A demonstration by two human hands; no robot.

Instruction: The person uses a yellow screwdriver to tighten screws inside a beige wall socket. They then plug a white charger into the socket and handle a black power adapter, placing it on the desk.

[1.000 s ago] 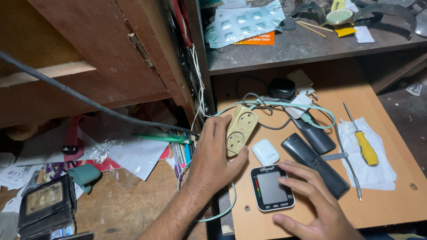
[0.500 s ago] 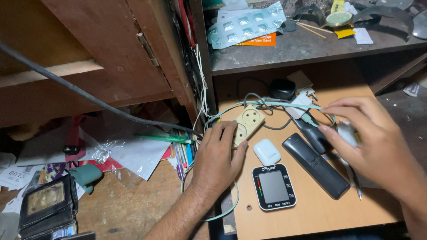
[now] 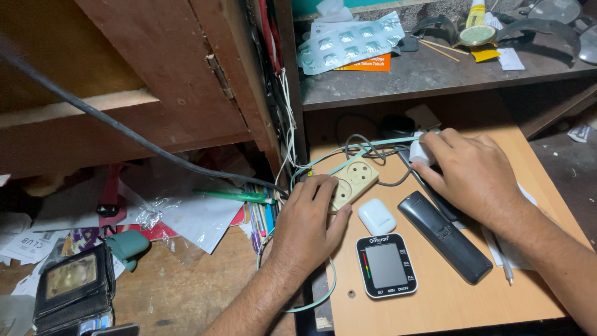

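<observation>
My left hand (image 3: 308, 227) rests on the near end of a cream power strip (image 3: 354, 181), pressing it against the light wooden board (image 3: 435, 298). My right hand (image 3: 472, 174) is farther right, its fingers closed around a small white plug adapter (image 3: 420, 151) with a pale green cable just behind the strip. A white earbud case (image 3: 376, 216), a black monitor with a grey screen (image 3: 386, 266) and a black remote (image 3: 444, 236) lie between my hands.
A dark shelf (image 3: 435, 74) above holds blister packs (image 3: 348, 43), an orange card and odd items. Left of the board lie papers, a green pen (image 3: 233, 196), a black wallet (image 3: 74, 286) and a thick black cable (image 3: 124, 130). Wires hang beside the wooden cabinet.
My right hand has moved from the monitor, past the remote, up and left to the white plug behind the power strip. My left hand stayed on the strip.
</observation>
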